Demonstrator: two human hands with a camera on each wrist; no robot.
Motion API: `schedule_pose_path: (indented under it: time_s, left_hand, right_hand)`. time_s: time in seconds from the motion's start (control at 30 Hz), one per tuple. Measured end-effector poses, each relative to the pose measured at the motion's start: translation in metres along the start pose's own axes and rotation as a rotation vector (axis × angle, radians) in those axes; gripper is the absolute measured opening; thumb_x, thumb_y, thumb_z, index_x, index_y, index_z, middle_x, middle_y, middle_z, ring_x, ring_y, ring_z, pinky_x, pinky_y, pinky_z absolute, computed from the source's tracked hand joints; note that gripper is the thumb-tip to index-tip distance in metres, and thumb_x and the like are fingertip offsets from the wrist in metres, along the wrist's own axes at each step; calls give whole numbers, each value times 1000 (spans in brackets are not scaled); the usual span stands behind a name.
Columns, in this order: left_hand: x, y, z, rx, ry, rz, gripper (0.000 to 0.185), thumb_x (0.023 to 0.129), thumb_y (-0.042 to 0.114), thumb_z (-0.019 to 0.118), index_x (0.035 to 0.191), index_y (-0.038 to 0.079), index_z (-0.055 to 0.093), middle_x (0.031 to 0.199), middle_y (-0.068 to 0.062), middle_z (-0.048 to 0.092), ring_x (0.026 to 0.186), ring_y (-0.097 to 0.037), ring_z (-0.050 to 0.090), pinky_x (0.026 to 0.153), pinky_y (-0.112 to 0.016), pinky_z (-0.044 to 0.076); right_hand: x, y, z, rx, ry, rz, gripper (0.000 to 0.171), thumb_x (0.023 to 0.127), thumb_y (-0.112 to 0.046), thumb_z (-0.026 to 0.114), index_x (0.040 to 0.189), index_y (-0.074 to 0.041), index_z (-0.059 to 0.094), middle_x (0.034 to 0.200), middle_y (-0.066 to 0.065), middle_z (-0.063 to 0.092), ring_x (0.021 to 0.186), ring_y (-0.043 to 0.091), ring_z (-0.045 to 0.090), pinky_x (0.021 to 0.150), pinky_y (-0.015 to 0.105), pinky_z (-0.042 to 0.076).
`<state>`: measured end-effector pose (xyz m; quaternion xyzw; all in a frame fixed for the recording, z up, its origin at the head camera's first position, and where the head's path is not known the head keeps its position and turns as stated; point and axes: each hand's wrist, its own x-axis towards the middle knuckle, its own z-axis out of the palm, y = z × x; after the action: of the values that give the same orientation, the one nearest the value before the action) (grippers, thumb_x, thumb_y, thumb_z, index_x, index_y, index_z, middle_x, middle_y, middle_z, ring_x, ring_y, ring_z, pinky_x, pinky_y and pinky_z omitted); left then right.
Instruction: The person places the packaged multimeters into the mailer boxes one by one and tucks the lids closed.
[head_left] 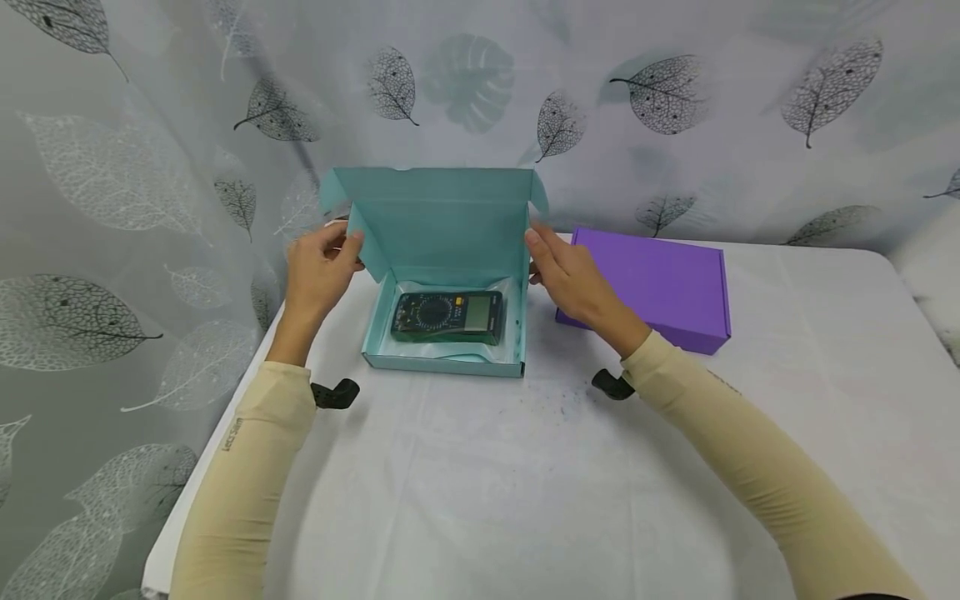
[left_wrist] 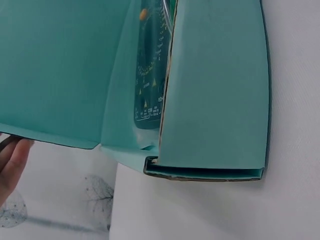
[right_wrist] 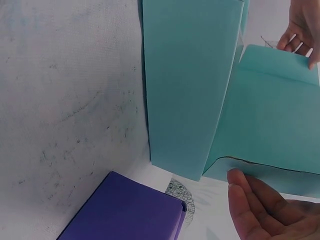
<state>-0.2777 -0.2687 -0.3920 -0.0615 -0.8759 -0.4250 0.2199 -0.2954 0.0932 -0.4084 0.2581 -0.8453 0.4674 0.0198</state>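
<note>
a: what do i have, big things first?

b: a table with a teal box at the far middle, its lid up. a purple box lies shut just right of it.

a: inside?

b: a meter lies flat in the tray.

a: my hands?

b: left hand pinches the lid's left flap. right hand is at the right flap, fingers nearly straight, gripping nothing.

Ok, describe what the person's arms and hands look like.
Both arms wear long, snug beige sleeves down to the wrists; the left sleeve has small dark lettering near the elbow. A black camera mount sits under each wrist. The left hand and right hand are bare, without gloves.
</note>
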Motion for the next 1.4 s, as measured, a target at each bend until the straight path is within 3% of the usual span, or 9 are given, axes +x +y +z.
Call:
schedule_pose_path:
  time_s: [0.43, 0.67, 1.0, 1.17, 1.4]
  left_hand:
    - [-10, 2, 0, -14, -22, -26, 34, 104, 24, 62, 129, 2, 72, 109, -15, 74, 83, -27, 76, 72, -22, 58]
    - [-13, 2, 1, -59, -27, -37, 42, 104, 21, 63, 141, 2, 63, 109, -18, 72, 87, -34, 76, 70, -20, 58]
    - [-19, 0, 3, -22, -35, -53, 53, 103, 26, 62, 148, -1, 54, 110, -16, 73, 80, -26, 76, 66, -18, 55]
    - [-22, -2, 3, -11, -30, -46, 56, 102, 25, 62, 148, -4, 52, 113, -18, 74, 77, -21, 76, 64, -17, 53]
    - [-26, -4, 5, -53, -19, -49, 53, 103, 27, 62, 146, -3, 55, 119, -19, 72, 84, -33, 76, 66, -18, 54]
  right_hand:
    - [-6, -5, 3, -13, -2, 79, 68, 111, -56, 32, 161, -11, 39, 127, 22, 69, 91, 30, 73, 87, 50, 54]
    - [-9, -7, 6, -28, -12, 120, 73, 109, -59, 35, 160, -8, 38, 115, 21, 72, 90, 27, 74, 86, 52, 53]
    - [-16, -3, 9, 17, -15, 120, 75, 107, -61, 42, 161, -9, 37, 111, 20, 74, 90, 26, 73, 90, 55, 53]
    - [-19, -1, 9, 21, -27, 117, 76, 107, -61, 43, 160, -8, 37, 107, 20, 75, 93, 32, 73, 89, 56, 52]
    - [-21, 0, 10, 23, -41, 112, 73, 107, -57, 46, 160, -9, 37, 111, 21, 74, 94, 32, 73, 83, 55, 53]
